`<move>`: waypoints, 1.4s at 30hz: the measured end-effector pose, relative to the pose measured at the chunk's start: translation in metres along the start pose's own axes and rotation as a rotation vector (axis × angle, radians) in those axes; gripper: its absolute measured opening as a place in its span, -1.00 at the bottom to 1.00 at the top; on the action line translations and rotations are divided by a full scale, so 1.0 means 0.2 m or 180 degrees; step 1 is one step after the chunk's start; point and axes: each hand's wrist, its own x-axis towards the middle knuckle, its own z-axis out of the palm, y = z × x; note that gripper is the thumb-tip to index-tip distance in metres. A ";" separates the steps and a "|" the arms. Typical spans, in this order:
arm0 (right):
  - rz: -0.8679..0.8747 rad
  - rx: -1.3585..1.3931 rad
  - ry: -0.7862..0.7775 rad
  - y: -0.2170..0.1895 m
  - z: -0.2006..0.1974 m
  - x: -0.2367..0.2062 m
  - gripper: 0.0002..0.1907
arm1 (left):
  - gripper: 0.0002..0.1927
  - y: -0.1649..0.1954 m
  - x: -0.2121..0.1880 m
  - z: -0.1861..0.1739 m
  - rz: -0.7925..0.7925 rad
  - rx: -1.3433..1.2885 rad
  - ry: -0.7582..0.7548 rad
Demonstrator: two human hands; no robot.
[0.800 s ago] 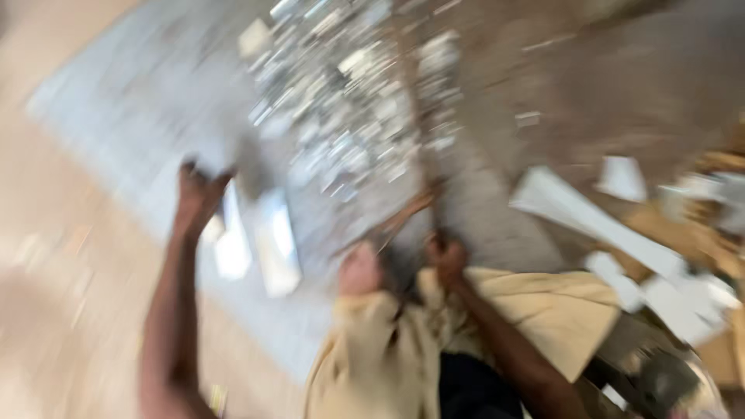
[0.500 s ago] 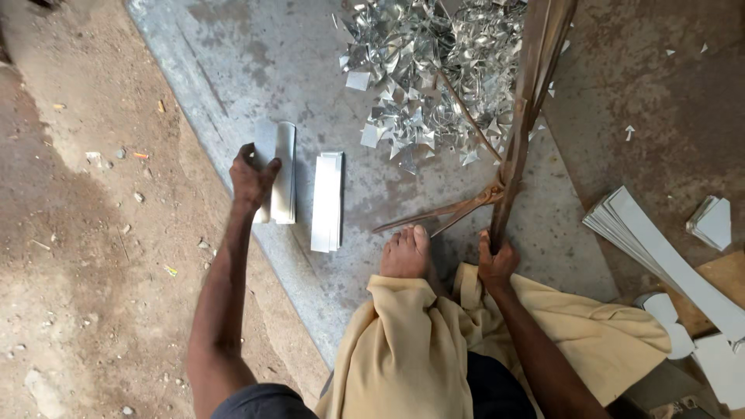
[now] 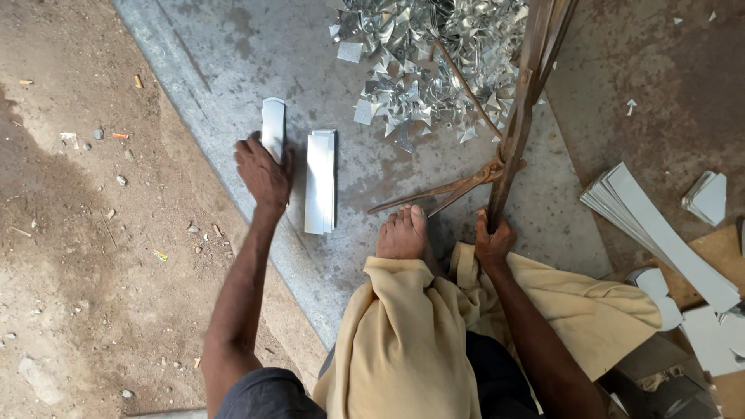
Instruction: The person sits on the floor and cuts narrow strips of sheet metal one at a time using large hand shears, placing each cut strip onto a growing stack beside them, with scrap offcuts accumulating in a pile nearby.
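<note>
My left hand reaches out over a stack of narrow white metal strips on the grey metal sheet, fingers resting on the stack's near end. A second stack of strips lies just to its right. My right hand grips the lower end of a long rusty shear handle, which rises toward the top of view. My bare foot presses beside the shear's lower blades.
A heap of shiny metal offcuts lies at the top. Long white strips fan out at the right, with more cut pieces near them. Bare dirt ground fills the left side.
The view has steadied after a blur. My left hand has stayed on the left strip stack, settling lower on it. My right hand keeps its hold on the shear handle.
</note>
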 end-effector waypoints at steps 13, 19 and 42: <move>-0.0267 0.0013 -0.0037 0.05 -0.01 0.00 -0.70 | -0.41 0.05 -0.22 0.07 -0.0490 -0.1256 -0.1389; -0.0220 -0.0044 -0.0116 0.02 -0.03 0.01 -0.66 | -0.66 -0.02 -0.22 0.05 -0.1047 -0.2318 -0.1582; 0.0837 0.1506 -0.2311 -1.26 0.33 -0.05 -0.75 | -0.59 0.35 -0.42 -0.30 -0.0879 -0.3211 -0.0621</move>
